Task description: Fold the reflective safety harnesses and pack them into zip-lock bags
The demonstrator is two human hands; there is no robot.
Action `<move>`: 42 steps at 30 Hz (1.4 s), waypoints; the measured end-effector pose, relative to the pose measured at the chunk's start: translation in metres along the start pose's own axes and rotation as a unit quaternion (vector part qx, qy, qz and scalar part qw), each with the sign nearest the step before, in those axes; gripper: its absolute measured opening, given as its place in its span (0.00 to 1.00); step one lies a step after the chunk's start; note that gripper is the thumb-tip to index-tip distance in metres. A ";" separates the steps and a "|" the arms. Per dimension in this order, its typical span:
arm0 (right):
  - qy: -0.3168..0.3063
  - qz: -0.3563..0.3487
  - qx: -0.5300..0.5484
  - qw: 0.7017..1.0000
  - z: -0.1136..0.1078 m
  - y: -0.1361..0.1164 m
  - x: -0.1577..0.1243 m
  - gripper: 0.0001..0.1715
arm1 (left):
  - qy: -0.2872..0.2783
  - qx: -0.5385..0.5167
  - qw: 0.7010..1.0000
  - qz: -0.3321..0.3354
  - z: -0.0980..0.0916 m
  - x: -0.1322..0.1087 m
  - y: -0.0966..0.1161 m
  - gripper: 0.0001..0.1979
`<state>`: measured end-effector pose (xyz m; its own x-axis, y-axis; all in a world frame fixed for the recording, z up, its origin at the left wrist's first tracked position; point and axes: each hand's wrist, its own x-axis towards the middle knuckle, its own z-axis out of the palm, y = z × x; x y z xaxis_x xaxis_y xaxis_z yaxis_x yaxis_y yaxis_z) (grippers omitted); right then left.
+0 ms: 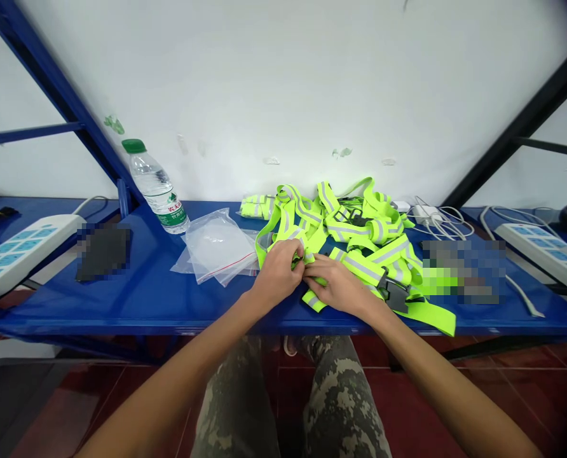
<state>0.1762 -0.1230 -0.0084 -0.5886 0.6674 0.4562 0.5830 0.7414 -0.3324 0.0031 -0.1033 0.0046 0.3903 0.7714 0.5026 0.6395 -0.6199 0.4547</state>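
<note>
A tangle of neon-yellow reflective straps [360,235] with grey stripes and black buckles lies on the blue shelf [145,299]. My left hand [278,270] and my right hand [338,286] meet at the near edge of the pile. Both have their fingers pinched on a yellow strap between them. A folded bundle of the same strap [257,207] rests at the back. Clear plastic bags [217,248] lie just left of my left hand.
A water bottle [157,187] with a green cap stands at the back left. White power strips sit at the far left [16,248] and far right [545,251]. White chargers and cables [436,216] lie behind the pile. Blue and black frame posts slant up on both sides.
</note>
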 end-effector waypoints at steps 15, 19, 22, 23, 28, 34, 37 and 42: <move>-0.084 0.114 -0.132 0.981 -0.013 -0.010 0.001 0.17 | -0.126 0.025 0.991 0.033 -0.013 0.000 0.000 0.07; -0.084 0.122 -0.136 0.980 -0.016 -0.006 0.006 0.12 | -0.146 0.099 0.979 0.097 -0.030 -0.011 -0.001 0.11; -0.074 0.157 -0.122 0.977 -0.022 -0.002 0.011 0.13 | -0.152 0.209 0.958 0.124 -0.034 -0.014 -0.004 0.14; -0.074 0.171 -0.109 0.976 -0.024 -0.001 0.013 0.14 | -0.157 0.232 0.951 0.129 -0.034 -0.013 -0.006 0.16; -0.075 0.175 -0.048 0.981 -0.037 0.005 0.020 0.18 | -0.181 0.232 0.944 0.151 -0.035 -0.002 -0.014 0.17; -0.036 0.088 -0.093 0.991 -0.034 0.015 0.028 0.26 | -0.150 0.074 0.981 0.101 -0.038 0.009 -0.024 0.16; -0.045 0.120 -0.075 0.989 -0.032 0.022 0.033 0.21 | -0.181 -0.002 0.981 0.063 -0.043 0.018 -0.027 0.16; -0.102 0.182 0.039 0.977 -0.038 0.032 0.037 0.23 | -0.213 -0.033 0.975 0.053 -0.042 0.030 -0.030 0.18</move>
<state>0.1942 -0.0771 0.0288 -0.4542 0.8820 0.1255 0.7348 0.4505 -0.5070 -0.0329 -0.0678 0.0367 0.7006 0.6833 0.2055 0.5422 -0.6970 0.4692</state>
